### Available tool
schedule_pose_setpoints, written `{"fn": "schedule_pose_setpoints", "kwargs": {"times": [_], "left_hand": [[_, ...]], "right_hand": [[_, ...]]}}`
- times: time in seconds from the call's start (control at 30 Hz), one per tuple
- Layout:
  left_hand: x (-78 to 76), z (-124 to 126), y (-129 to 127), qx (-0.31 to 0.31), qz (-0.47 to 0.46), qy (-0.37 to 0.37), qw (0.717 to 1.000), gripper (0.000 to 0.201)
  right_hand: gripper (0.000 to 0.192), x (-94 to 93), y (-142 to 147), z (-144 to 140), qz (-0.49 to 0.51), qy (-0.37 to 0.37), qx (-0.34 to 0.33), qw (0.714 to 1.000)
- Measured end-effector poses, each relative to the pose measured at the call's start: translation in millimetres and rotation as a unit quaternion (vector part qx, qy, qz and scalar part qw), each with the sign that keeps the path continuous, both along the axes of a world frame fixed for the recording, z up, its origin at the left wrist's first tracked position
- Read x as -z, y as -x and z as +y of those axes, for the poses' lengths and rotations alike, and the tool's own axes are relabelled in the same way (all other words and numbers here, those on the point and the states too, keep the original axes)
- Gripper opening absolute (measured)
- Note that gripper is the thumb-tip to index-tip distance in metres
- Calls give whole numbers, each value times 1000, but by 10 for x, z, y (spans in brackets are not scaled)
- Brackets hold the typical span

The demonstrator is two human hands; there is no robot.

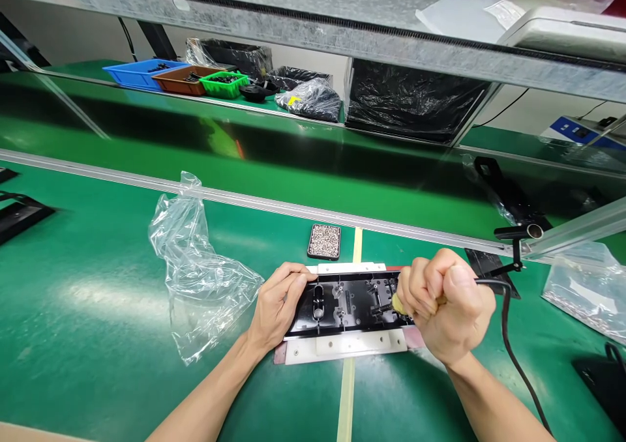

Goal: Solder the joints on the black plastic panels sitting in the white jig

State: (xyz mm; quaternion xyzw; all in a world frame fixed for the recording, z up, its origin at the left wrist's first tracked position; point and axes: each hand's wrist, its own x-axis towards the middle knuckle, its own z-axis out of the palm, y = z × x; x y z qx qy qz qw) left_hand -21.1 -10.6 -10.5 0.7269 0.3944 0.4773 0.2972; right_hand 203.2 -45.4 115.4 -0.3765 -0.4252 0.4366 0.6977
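Note:
A long black plastic panel [355,302] with moulded posts lies in a white fixture [347,345]. My left hand [282,302] grips the panel's left end, thumb and fingers bent over its upper edge. Over the right end, my right hand [445,302] is closed in a fist around a corded electric screwdriver [398,304]. Its yellowish front part shows below the fist and the shaft points down at the panel. Most of the tool's body is hidden by my fingers. Behind the fixture sits a small black tray of screws [325,242].
Left of the fixture lies a crumpled clear plastic bag [200,272]. The tool's black cable [518,357] runs down at the right, near a bag of small parts [584,292] and a metal tube holder [517,236]. Blue [139,73], brown and green bins stand beyond the rail.

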Motion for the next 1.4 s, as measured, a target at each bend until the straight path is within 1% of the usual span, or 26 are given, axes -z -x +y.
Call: {"fn": "schedule_pose_setpoints", "kwargs": {"times": [0.3, 0.57, 0.7, 0.8, 0.87, 1.0, 1.1, 1.17, 1.23, 1.4], "left_hand": [[4, 1, -1, -3, 4, 9, 1000, 30], [14, -3, 7, 0, 3, 10, 1000, 30], [22, 0, 13, 0, 2, 9, 1000, 30], [25, 4, 13, -1, 7, 10, 1000, 30], [20, 4, 10, -1, 7, 10, 1000, 30], [4, 0, 3, -1, 3, 3, 1000, 30], [4, 7, 3, -2, 3, 2, 1000, 30], [10, 13, 7, -1, 2, 3, 1000, 29], [16, 16, 12, -1, 1, 5, 1000, 29], [8, 4, 20, -2, 1, 11, 1000, 30]], "right_hand": [[43, 8, -13, -2, -4, -4, -14, 1000], [44, -1, -14, 6, -9, -1, -5, 1000], [41, 12, -38, 14, -6, 3, -24, 1000], [37, 40, -107, 12, -10, 7, -61, 998], [35, 57, -176, 11, -16, 4, -109, 994], [35, 71, -316, 24, -39, -26, -225, 973], [34, 72, -368, 37, -51, -38, -267, 962], [34, 70, -368, 41, -52, -42, -269, 961], [35, 60, -347, 40, -53, -42, -256, 964], [37, -1, -260, 34, -36, -10, -184, 982]]}}
